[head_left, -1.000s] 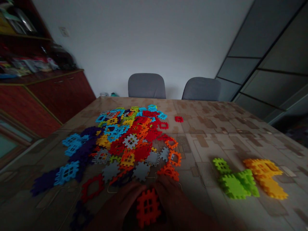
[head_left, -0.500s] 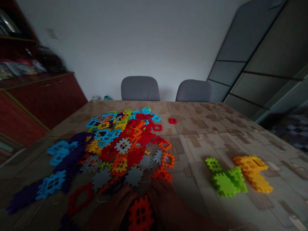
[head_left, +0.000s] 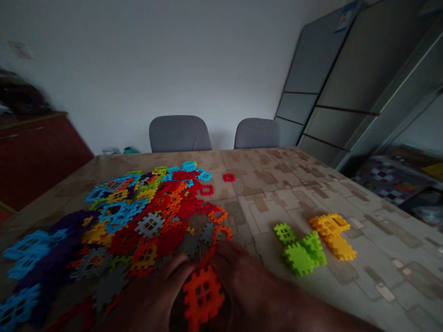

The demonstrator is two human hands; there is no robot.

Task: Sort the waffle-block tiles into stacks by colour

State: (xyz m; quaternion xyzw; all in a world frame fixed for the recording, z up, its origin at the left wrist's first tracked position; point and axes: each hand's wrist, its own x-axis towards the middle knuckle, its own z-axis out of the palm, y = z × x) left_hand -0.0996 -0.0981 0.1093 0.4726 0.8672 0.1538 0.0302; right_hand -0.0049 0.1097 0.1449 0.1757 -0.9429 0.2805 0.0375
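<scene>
While angled inward, left hand (head_left: 162,286) and right hand (head_left: 242,276) beside orange piece (head_left: 215,295), fingers (head_left: 225,252) curled, hold unclear.

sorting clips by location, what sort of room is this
Probably a dining or living area in a home: a table with a patterned cover, two grey chairs at its far side, and a reddish-brown cabinet at the left. Colourful interlocking pieces lie across the table.

Orange panel (head_left: 203,295): between left hand (head_left: 164,283) and right hand (head_left: 238,274)
Edges: toothed
Window: 4 openings
Tilt: right side higher
</scene>
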